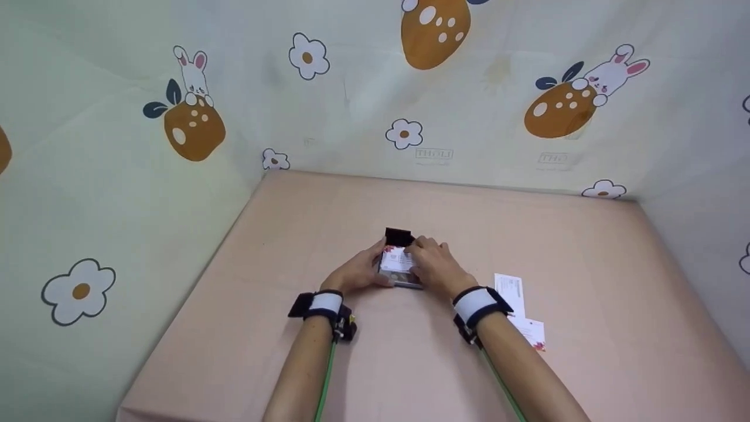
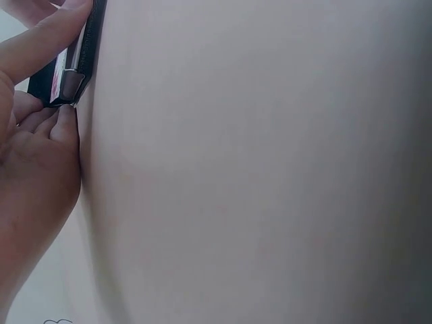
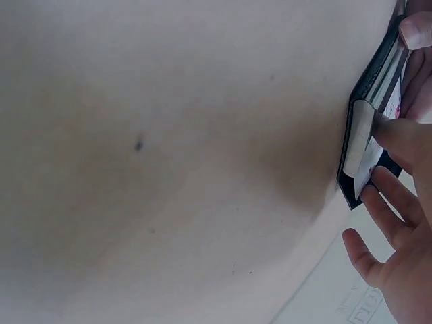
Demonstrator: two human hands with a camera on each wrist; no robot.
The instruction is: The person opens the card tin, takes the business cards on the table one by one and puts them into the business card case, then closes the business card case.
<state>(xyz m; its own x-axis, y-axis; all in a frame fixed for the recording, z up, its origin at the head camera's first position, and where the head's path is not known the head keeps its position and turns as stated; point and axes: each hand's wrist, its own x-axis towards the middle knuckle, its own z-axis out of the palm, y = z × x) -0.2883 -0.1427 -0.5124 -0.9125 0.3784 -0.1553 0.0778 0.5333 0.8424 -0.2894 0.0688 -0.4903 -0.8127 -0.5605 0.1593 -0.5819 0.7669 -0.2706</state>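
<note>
A small black card case with its lid standing open lies on the pink table, holding a stack of white cards. My left hand grips the case's left side. In the left wrist view the left hand has its thumb along the case and curled fingers at its corner. My right hand lies over the cards from the right. In the right wrist view this right hand pinches the case between thumb and one finger, the other fingers spread.
Two loose white cards lie on the table right of my right wrist. Cloth walls printed with flowers and rabbits close in the table at the back and on both sides.
</note>
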